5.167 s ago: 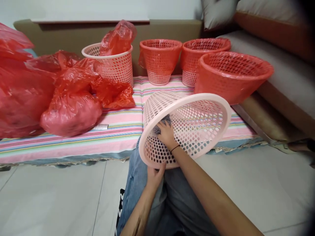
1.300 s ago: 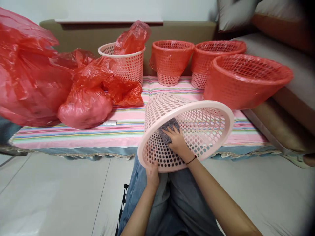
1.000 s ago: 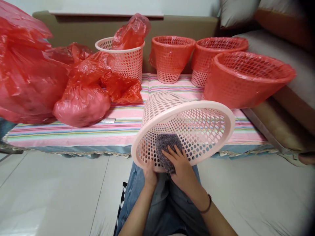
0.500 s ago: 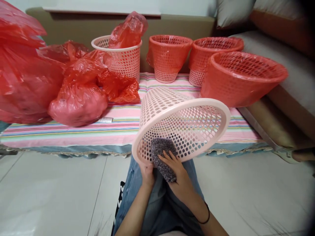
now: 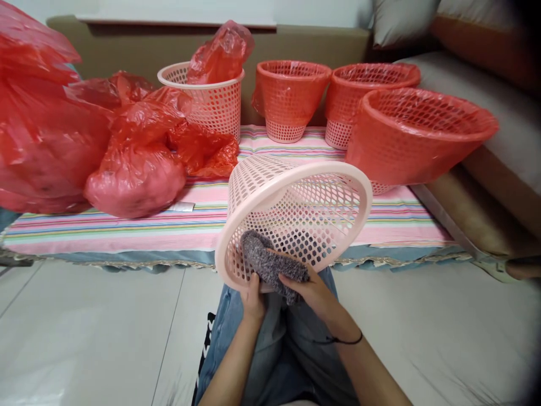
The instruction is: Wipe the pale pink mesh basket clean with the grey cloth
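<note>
A pale pink perforated plastic basket [image 5: 257, 198] lies tilted over my lap, its mouth facing me. My left hand [image 5: 253, 301] grips the lower left of its rim, thumb on the inner side and fingers hidden beneath. Within my right hand [image 5: 315, 290] is a fuzzy grey cloth [image 5: 270, 262], folded and bunched. The cloth rests against the inside of the basket near the lower rim, and part of it hangs over the edge. Some fingers of my right hand are covered by the cloth.
Three baskets lined with red bags [image 5: 291, 96] stand at the back right. An unlined pink basket [image 5: 213, 107] has a red bag stuffed in it. Full red bags [image 5: 135, 186] sit on the left of the striped cloth [image 5: 203, 225]. Cushions [image 5: 477, 113] lie at the right.
The basket has shifted slightly left and turned. My right hand has gone from lying flat on the cloth to gripping it bunched, and the cloth has moved left inside the basket.
</note>
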`<act>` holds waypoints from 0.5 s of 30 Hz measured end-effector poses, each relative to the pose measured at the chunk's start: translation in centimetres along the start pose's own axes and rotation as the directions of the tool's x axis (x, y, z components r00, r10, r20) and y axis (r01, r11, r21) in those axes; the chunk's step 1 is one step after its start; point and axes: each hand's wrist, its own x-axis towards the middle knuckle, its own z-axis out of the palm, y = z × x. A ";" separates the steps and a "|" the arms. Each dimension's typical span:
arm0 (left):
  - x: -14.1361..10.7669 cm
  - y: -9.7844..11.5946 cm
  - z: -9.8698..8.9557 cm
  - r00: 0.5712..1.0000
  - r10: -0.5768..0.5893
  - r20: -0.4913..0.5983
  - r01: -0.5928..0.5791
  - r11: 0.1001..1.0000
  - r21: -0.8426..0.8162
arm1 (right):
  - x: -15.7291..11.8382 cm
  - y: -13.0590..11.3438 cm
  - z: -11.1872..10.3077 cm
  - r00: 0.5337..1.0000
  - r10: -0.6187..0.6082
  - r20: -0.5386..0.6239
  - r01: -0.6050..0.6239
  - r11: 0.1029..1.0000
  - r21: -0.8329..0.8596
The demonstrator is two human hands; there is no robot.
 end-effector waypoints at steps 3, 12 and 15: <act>0.2 0.3 0.4 1.000 0.006 -0.009 -0.007 1.000 -0.030 | 2.2 -2.9 -1.7 0.994 -0.102 0.040 0.108 0.973 -0.206; 0.6 0.4 0.6 0.990 0.138 0.013 -0.137 0.988 -0.073 | 13.0 -3.1 -5.7 0.963 -0.248 0.102 0.128 0.091 -0.988; 0.7 0.5 0.5 0.991 0.122 0.053 -0.119 0.991 -0.060 | 14.5 0.4 -5.9 0.988 -0.082 0.132 0.133 0.013 -0.991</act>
